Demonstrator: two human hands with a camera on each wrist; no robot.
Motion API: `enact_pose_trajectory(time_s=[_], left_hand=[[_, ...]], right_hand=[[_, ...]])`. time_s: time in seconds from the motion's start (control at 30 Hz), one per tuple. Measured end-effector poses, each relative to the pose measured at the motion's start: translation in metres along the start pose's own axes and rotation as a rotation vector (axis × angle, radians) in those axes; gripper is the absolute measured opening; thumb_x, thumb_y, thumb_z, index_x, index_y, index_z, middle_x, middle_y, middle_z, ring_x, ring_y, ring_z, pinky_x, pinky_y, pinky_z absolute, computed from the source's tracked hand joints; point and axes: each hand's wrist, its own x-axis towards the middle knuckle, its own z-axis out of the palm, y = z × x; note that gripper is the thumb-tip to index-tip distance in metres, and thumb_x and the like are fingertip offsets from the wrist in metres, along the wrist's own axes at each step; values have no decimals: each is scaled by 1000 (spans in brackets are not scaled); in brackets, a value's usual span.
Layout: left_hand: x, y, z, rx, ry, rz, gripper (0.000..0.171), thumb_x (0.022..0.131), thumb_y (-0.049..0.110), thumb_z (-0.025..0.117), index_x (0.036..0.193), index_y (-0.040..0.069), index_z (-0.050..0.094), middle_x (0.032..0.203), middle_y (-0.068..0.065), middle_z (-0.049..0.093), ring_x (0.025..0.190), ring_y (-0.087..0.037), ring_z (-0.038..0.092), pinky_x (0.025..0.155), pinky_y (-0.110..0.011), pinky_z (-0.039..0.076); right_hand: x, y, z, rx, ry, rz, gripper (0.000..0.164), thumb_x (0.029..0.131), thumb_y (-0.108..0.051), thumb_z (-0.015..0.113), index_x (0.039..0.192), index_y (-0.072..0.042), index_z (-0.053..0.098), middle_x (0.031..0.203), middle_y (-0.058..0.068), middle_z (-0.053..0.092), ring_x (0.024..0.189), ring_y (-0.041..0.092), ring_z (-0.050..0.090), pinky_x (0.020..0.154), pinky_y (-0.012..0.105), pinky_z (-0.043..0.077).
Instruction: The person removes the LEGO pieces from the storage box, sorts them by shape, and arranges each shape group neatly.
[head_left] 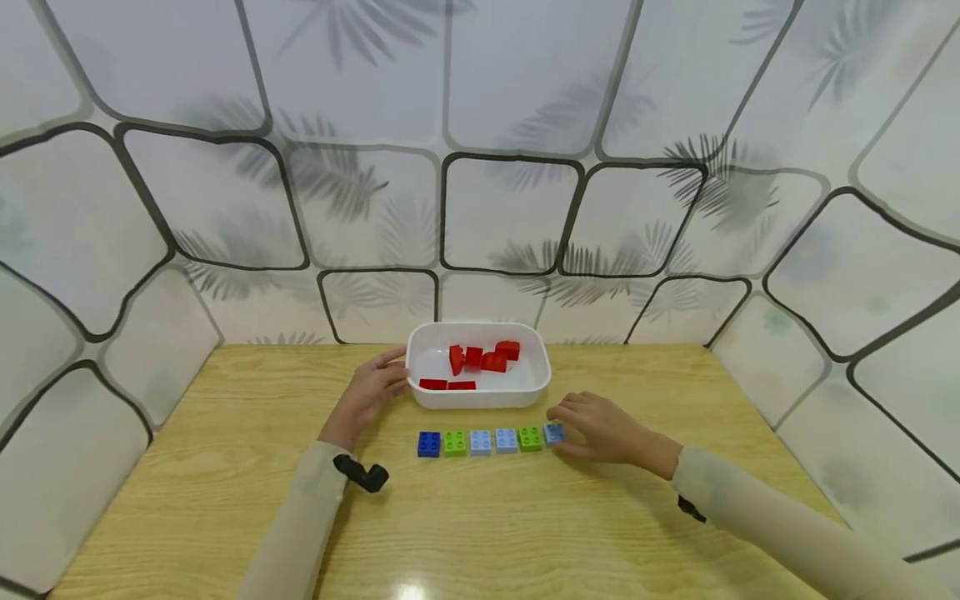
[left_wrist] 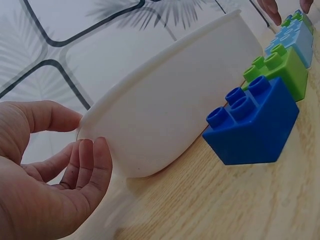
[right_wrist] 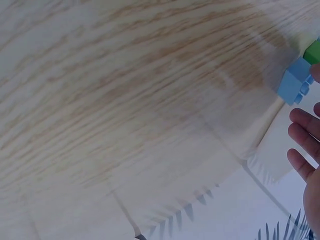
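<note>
Pinching the end light-blue brick [head_left: 553, 433], my right hand [head_left: 603, 429] has its grip at the 3 o'clock end of the brick row [head_left: 481, 442]. A green brick [head_left: 530, 439] sits just beside, at 9 o'clock. My left hand [head_left: 369, 392] grips the white tray [head_left: 480, 400] at its 9 o'clock end. The tray contains red bricks [head_left: 473, 358] and stands at the row's 12 o'clock.

It's a small nook w/ a wood-look table [head_left: 465, 525], boxed in by walls [head_left: 495, 212] on 3 sides. The walls are pale w/ dark wobbly lines [head_left: 443, 217] & gray leaf pics [head_left: 337, 179]. Toy blocks [head_left: 481, 442] sit on top. Can't tell if it's a home, office, etc.
</note>
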Motion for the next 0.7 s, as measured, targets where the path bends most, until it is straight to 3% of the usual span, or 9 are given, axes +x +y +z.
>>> enact_pose_trajectory(time_s=[0.2,0.47,0.7], left_hand=[[0,-1,1,-17,11,-5,56,102,1,54,156,6,40,151,-23,47,117,-21,58,89,-24,56],[1,1,6,-27,34,-18,56,100,-1,54,155,5,42,149,-25,49,120,-24,56,82,-21,56],[0,3,7,2,50,-22,57,100,-1,54,155,5,41,149,-25,49,126,-27,54,87,-23,54]], right_hand=[[6,-1,-4,-17,4,-6,39,84,-29,83,114,-7,68,100,2,69,90,15,64,78,37,57],[26,5,-18,-75,123,-76,40,79,-22,86,112,-7,68,96,4,70,87,19,65,75,39,57],[49,14,-31,-132,146,-89,39,80,-20,85,111,-5,69,96,7,72,88,22,66,77,41,59]])
